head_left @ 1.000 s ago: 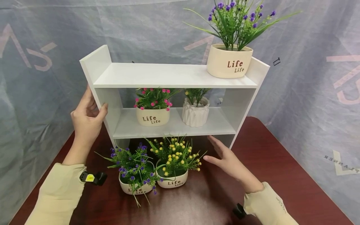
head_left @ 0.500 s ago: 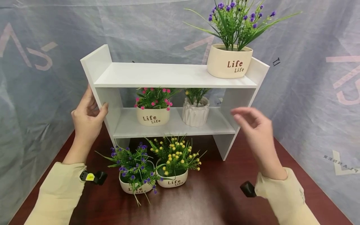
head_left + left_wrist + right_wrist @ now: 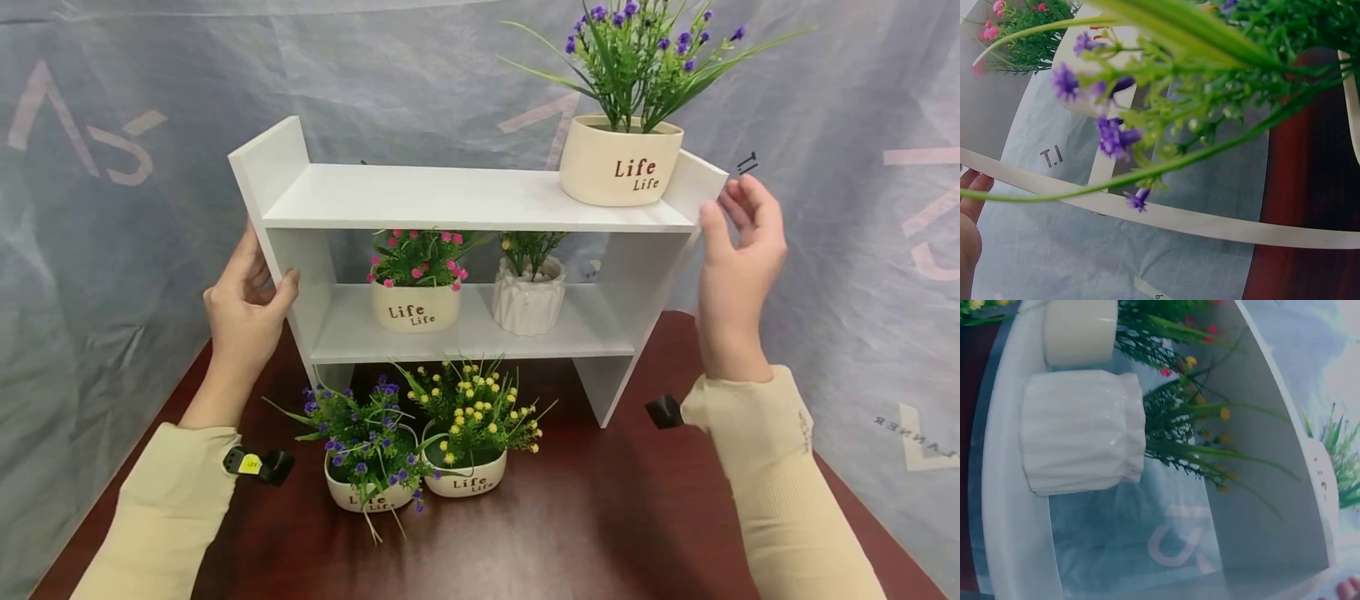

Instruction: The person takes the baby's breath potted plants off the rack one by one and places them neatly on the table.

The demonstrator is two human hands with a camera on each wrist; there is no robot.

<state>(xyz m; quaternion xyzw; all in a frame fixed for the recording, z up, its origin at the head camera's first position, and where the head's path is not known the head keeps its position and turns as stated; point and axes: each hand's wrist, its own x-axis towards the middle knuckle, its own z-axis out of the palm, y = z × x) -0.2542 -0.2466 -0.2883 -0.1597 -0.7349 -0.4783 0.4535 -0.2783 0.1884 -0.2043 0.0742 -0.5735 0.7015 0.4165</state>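
A white two-tier shelf (image 3: 450, 196) stands on the dark red table. My left hand (image 3: 247, 317) grips its left side panel, thumb at the front edge and fingers round the outside. My right hand (image 3: 742, 258) is at the upper right side panel, thumb by the front edge and curled fingers along the outside. On the top board sits a cream "Life" pot (image 3: 621, 162) of purple flowers. The middle board bears a cream pot (image 3: 416, 308) of pink flowers and a white ribbed pot (image 3: 1085, 431) with yellow-flowered greenery.
Two more cream pots stand on the table (image 3: 570, 517) before the shelf: a purple-flowered pot (image 3: 371, 492) at left and a yellow-flowered pot (image 3: 465, 477) beside it. A grey printed curtain (image 3: 420, 75) hangs behind and at both sides.
My right hand has risen from below the middle board, round the shelf's right side, to the upper right panel. My left hand keeps its grip. The head view has shifted slightly.
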